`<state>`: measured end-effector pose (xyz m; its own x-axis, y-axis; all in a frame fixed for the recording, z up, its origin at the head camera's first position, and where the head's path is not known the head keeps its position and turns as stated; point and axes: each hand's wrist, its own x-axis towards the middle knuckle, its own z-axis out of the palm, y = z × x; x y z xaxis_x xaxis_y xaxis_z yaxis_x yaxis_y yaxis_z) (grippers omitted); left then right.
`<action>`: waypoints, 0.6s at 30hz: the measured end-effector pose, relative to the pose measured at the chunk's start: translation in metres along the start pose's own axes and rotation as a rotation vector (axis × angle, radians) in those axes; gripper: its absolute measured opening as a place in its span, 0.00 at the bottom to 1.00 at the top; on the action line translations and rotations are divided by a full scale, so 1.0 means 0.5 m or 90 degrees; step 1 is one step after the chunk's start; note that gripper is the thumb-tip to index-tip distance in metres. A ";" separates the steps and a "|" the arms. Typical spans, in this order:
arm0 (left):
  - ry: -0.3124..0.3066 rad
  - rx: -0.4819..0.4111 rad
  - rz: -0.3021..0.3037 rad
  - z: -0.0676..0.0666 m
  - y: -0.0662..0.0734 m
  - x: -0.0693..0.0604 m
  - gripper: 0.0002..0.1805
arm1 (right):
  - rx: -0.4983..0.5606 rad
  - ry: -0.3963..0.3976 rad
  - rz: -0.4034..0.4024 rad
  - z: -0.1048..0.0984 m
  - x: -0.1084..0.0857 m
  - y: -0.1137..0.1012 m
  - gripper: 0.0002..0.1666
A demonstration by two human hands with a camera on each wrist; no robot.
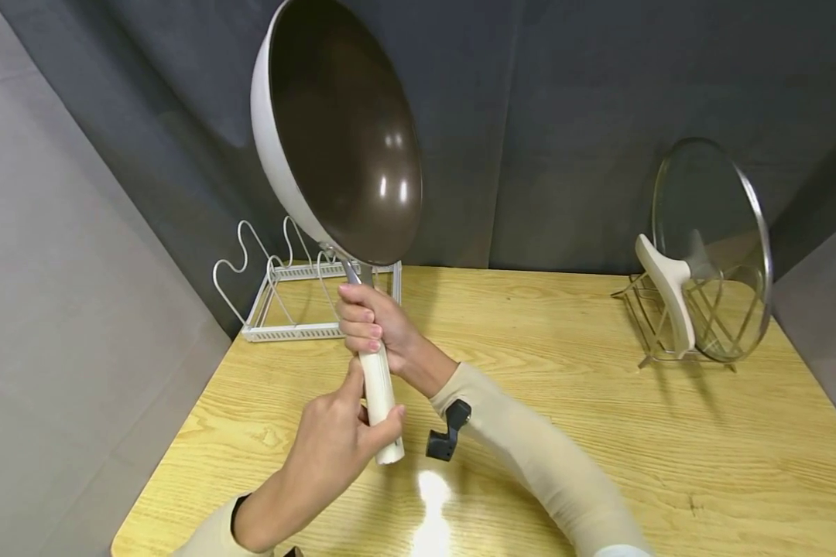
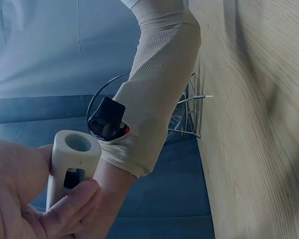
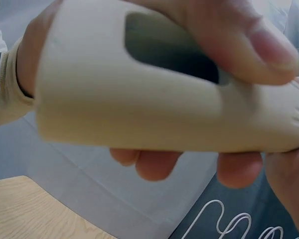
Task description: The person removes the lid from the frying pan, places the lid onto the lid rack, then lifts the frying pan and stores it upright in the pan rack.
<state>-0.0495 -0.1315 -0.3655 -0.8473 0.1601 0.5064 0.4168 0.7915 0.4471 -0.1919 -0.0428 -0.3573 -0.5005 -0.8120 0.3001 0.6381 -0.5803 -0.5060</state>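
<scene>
A large deep frying pan [image 1: 348, 139], white outside and dark brown inside, is raised above the table in the head view, its bowl up and its handle down. My right hand [image 1: 379, 329] grips the upper part of the cream handle [image 1: 378, 387], just below the metal neck. Lower down, my left hand [image 1: 323, 445] holds the handle near its end, thumb on one side and fingers on the other. The left wrist view shows the hollow handle end [image 2: 77, 162] against that hand. Up close in the right wrist view, the handle [image 3: 129, 114] has a long slot.
Behind the pan, a white wire rack [image 1: 292, 333] stands at the table's back left. On the back right, a smaller metal rack [image 1: 644, 360] holds a glass lid [image 1: 710, 209] upright, with a cream lid handle [image 1: 669, 290]. Grey cloth walls [image 1: 571, 139] enclose the wooden table [image 1: 529, 333].
</scene>
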 end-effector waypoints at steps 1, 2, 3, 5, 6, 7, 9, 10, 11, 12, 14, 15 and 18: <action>0.001 0.002 0.001 -0.001 -0.001 0.000 0.19 | 0.007 -0.006 0.003 -0.002 0.003 0.001 0.28; 0.002 0.005 0.000 -0.001 -0.002 0.001 0.19 | 0.013 -0.012 0.006 -0.003 0.005 0.001 0.29; 0.004 0.007 0.000 -0.002 -0.002 0.001 0.19 | 0.018 -0.016 0.007 -0.004 0.008 0.002 0.29; 0.009 0.012 0.003 -0.003 -0.006 0.002 0.19 | 0.026 -0.023 0.011 -0.007 0.013 0.005 0.29; 0.012 0.015 0.006 -0.003 -0.008 0.002 0.19 | 0.030 -0.027 0.012 -0.009 0.015 0.006 0.29; 0.016 0.018 0.011 -0.003 -0.011 0.002 0.19 | 0.034 -0.031 0.012 -0.009 0.018 0.006 0.29; 0.025 0.025 0.023 -0.004 -0.016 0.003 0.19 | 0.040 -0.038 0.016 -0.011 0.023 0.008 0.30; 0.027 0.027 0.028 -0.004 -0.018 0.002 0.19 | 0.044 -0.043 0.019 -0.012 0.025 0.009 0.30; 0.030 0.030 0.032 -0.005 -0.020 0.002 0.19 | 0.048 -0.048 0.022 -0.012 0.027 0.009 0.31; 0.033 0.033 0.036 -0.006 -0.022 0.001 0.19 | 0.054 -0.053 0.024 -0.013 0.030 0.010 0.31; 0.036 0.038 0.039 -0.008 -0.023 0.001 0.19 | 0.063 -0.062 0.027 -0.013 0.034 0.012 0.31; 0.038 0.040 0.040 -0.010 -0.024 0.000 0.19 | 0.068 -0.066 0.028 -0.014 0.036 0.013 0.31; 0.041 0.045 0.039 -0.013 -0.026 0.000 0.19 | 0.087 -0.080 0.031 -0.015 0.042 0.016 0.30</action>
<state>-0.0526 -0.1456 -0.3664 -0.7967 0.1729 0.5791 0.4412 0.8212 0.3618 -0.2015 -0.0642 -0.3611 -0.3954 -0.8360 0.3804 0.7376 -0.5358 -0.4109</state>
